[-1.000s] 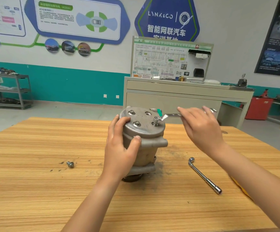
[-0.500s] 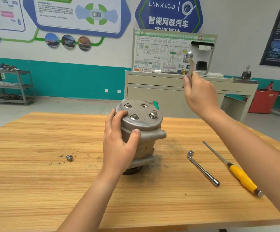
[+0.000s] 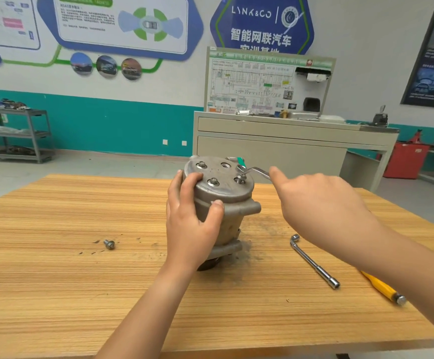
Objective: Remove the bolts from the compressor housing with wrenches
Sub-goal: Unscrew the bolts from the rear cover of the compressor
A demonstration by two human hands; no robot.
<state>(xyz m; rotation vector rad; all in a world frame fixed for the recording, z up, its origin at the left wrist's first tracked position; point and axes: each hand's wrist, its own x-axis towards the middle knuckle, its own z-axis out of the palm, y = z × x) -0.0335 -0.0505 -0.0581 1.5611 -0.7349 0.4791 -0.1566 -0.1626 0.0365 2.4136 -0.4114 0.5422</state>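
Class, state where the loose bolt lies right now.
Head view: the loose bolt lies on the wooden table, left of the compressor housing and the left hand holding it.

Table (image 3: 55,281) light tan wood with fine darker streaks and dark smudges mid-top. Housing (image 3: 226,198) dull grey metal, with a green tab (image 3: 240,160) on top. Wrench (image 3: 258,172), loose bolt (image 3: 109,244) and L-shaped wrench (image 3: 314,263) shiny silver. Screwdriver (image 3: 379,285) handle yellow. Wall (image 3: 133,120) white over a teal band. Cabinet (image 3: 270,149) beige, box (image 3: 405,159) red, shelf rack (image 3: 16,133) grey.
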